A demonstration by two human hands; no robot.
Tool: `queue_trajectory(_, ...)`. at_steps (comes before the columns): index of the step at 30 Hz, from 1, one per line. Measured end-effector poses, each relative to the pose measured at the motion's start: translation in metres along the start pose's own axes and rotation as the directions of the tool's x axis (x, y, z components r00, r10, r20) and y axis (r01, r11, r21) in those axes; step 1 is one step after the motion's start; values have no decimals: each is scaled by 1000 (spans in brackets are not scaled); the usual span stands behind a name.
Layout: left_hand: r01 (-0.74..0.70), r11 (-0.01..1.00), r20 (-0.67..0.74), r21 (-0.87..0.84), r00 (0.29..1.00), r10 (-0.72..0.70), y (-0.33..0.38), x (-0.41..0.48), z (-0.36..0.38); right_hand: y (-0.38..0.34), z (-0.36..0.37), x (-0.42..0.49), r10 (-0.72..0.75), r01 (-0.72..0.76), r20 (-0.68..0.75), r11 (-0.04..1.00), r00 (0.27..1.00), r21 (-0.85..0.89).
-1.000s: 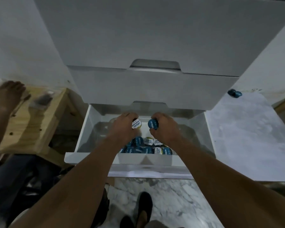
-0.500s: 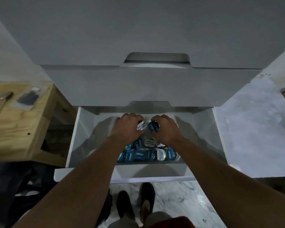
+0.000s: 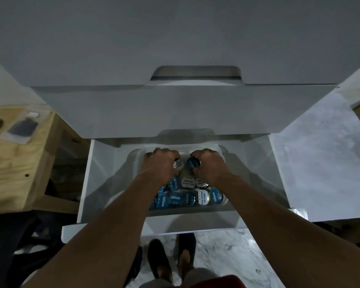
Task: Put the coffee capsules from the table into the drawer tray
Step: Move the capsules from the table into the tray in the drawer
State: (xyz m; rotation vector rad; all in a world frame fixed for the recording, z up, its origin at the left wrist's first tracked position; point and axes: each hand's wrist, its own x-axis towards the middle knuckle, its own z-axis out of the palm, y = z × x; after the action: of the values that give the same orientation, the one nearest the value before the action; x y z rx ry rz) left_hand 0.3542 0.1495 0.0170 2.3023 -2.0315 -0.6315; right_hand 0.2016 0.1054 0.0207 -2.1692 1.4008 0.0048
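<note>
The white drawer (image 3: 85,183) stands pulled out, with a clear tray (image 3: 136,161) inside it. Several blue and white coffee capsules (image 3: 175,199) lie in rows in the tray's near half. My left hand (image 3: 160,165) grips a white-lidded capsule (image 3: 178,164) over the tray's far part. Right beside it, my right hand (image 3: 209,165) grips a blue-lidded capsule (image 3: 193,163). Both hands are low inside the tray, knuckles up; their fingertips are hidden.
Closed white drawer fronts (image 3: 175,109) overhang the open drawer's back. A wooden bench (image 3: 15,163) with a dark packet (image 3: 22,127) stands at the left. A grey marbled table top (image 3: 324,167) lies at the right. My feet (image 3: 170,260) are below the drawer front.
Both hands have sunk lower and farther back into the tray with their capsules. The camera has tilted down and closer to the drawer.
</note>
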Motion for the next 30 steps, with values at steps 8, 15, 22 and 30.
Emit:
queue_trajectory(8, 1, 999, 36, -51, 999, 1, -1, 2, -1, 1, -8, -1, -2, 2, 10, 999, 1000, 32)
queue_trajectory(15, 24, 991, 43, -135, 999, -19, -6, 4, -3, 1, -7, 0, -41, 41, 6, 999, 999, 33)
queue_trajectory(22, 25, 992, 68, -124, 998, -16, -6, 2, -3, 2, -8, -2, -68, 67, 45, 997, 997, 30)
queue_trajectory(30, 22, 995, 57, -99, 998, -17, -5, -1, -3, 3, -5, -3, -80, 78, 56, 996, 995, 42)
